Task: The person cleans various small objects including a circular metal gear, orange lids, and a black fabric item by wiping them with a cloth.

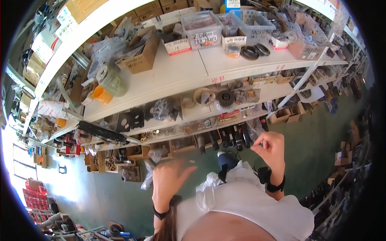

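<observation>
My left hand hangs in the air in front of the lower shelves. Its thumb points right, while its fingers are smeared by motion, so I cannot see whether they hold anything. On the other side, my right hand is raised with thumb and forefinger pinched together and the other fingers curled. Whatever the pinch may hold is too small to make out. Neither hand touches the shelving. Nearest beyond the right hand stand several dark cylindrical parts at the bottom of the rack. A black gear lies on the shelf above them.
The white top shelf carries a clear plastic bin, a cardboard box, black rings, a greenish jar and an orange cup. A white upright stands at the right. Green floor lies beyond it.
</observation>
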### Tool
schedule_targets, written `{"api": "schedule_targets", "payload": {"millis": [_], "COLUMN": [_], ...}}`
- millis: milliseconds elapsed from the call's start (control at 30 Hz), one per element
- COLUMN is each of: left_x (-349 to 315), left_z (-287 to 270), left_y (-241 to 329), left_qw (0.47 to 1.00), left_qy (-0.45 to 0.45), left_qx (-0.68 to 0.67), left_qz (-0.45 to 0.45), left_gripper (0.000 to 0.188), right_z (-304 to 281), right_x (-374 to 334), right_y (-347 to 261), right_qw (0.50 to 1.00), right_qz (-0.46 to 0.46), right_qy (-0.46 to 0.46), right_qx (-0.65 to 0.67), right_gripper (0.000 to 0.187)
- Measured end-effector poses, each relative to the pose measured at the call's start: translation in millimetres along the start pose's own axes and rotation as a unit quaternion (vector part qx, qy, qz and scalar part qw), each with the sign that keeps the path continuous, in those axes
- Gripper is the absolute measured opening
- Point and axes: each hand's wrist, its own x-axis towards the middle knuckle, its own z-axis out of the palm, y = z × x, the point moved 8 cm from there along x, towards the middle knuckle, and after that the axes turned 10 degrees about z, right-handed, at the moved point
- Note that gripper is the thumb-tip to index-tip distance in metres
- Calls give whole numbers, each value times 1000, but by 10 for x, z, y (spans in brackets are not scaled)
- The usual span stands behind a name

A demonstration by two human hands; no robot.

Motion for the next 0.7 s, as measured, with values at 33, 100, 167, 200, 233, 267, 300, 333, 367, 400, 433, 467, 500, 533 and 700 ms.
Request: {"api": "schedule_targets", "payload": {"millis": [33, 100, 167, 200, 233, 267, 300, 333, 367, 400, 433, 467, 500, 533, 700], "left_x": [-31, -293, -426, -418, -499, -646, -1006, -1405, -1836, -2208, -2414, -2364, -2315, -2310, -1658], "left_z": [81, 119, 395, 584, 645, 690, 645, 508, 518, 601, 768, 797, 824, 815, 12], "left_y": [-75, -224, -574, -688, -921, -1182, -1412, -1425, -1564, -1589, -1737, -1717, -1690, -1711, -1331], "left_qw": [998, 993, 987, 988, 983, 938, 870, 755, 686, 562, 476, 451, 424, 427, 319], "left_qy": [28, 71, 59, 53, 169, 284, 447, 605, 698, 776, 802, 802, 799, 795, 540], "left_qx": [31, 77, 147, 143, -2, -143, -173, -204, -150, -138, -203, -251, -297, -299, -752], "left_qz": [39, 50, -24, -13, -76, -139, -111, -147, -141, -253, -299, -302, -305, -309, 202], "left_gripper": [20, 23, 24, 24, 22, 21, 23, 25, 30, 36, 44, 47, 50, 50, 47], "right_z": [-45, 43, 239, 319, 296, 114, -158, -450, -700, -775, -754, -813, -833, -998, -624], "right_x": [-51, -69, -72, -83, -93, -196, -304, -397, -330, -355, -397, -401, -423, -380, -355], "right_y": [9, -85, 128, 305, 487, 718, 728, 797, 721, 863, 769, 617, 590, 387, 81], "right_qw": [999, 999, 982, 984, 993, 971, 920, 771, 649, 513, 356, 370, 371, 441, 794], "right_qz": [-5, -15, 5, 18, 79, 101, 86, 106, 44, 86, 149, 146, 148, 43, 37], "right_qy": [34, 29, 53, 23, 27, 122, 222, 352, 231, 156, 110, 107, 111, 38, -117], "right_qx": [-8, -29, -181, -176, -88, 177, 312, 519, 723, 840, 916, 911, 910, 896, 595], "right_gripper": [30, 31, 32, 29, 27, 25, 29, 35, 40, 38, 36, 33, 33, 33, 39]}}
